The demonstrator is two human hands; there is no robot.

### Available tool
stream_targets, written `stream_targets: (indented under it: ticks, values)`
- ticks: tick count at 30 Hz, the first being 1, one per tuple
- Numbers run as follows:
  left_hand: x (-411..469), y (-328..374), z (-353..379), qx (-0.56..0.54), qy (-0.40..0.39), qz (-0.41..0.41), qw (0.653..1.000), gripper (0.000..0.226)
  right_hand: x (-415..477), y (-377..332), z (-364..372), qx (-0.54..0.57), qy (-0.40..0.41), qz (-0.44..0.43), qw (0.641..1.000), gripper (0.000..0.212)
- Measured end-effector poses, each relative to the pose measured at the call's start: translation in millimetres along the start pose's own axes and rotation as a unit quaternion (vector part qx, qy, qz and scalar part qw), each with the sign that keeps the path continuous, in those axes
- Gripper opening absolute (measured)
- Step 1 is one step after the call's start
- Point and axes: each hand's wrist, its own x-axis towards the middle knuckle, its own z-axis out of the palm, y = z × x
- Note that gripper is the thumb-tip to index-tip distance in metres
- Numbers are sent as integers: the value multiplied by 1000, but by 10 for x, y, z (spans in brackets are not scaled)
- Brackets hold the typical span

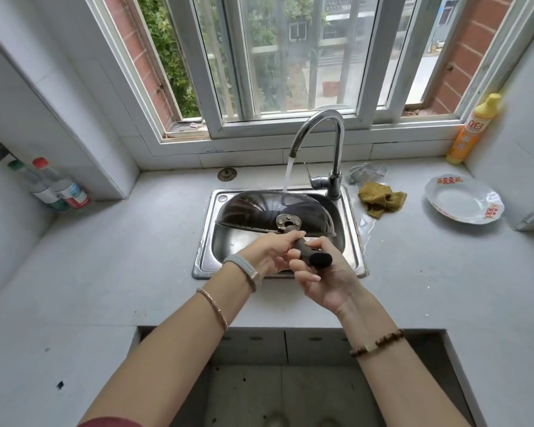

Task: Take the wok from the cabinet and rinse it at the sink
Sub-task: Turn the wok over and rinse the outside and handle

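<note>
Both on the handle (309,256) now: my left hand (269,254) curls round it near the wok (259,211), my right hand (327,282) grips its end. Wok's tipped on edge in the sink (356,241), tap (321,127) water hitting its far rim.

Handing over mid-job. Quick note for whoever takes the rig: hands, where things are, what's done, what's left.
Left grip: holds the dark handle of the dark round metal wok, near its riveted bracket.
Right grip: holds the handle's end.
Wok: tilted on edge inside the stainless steel sink, under water running from the curved chrome faucet.
Done: wok out of the cabinet, at the sink, tap on.
To do: finish rinsing, probably shut the tap.
</note>
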Motion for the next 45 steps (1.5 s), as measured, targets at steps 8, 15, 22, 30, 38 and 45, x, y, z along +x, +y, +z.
stream_targets:
  ticks: [8, 15, 22, 30, 38, 45]
  values:
    - [-134, -385, -118, -4, -20, 12, 1000, 26, -79, 330, -307, -76, 25, 38, 996, 17]
    - [-142, -676, -150, 18, -26, 2, 999, 26, -151, 485, -528, -96, 35, 69, 992, 17]
    - [10, -1016, -258, -17, -48, -11, 999, 25, -225, 590, -573, -139, 79, 134, 978, 12]
    - [48, -1247, -327, -54, -56, -27, 997, 21, -173, 741, -620, -135, 128, 158, 970, 15]
    - [-6, -1474, -321, -38, -45, -52, 997, 16, -71, 939, -731, -257, 241, 184, 918, 16]
    - [-3, -1530, -302, -30, -52, -48, 997, 20, 51, 1094, -854, -304, 308, 128, 893, 14]
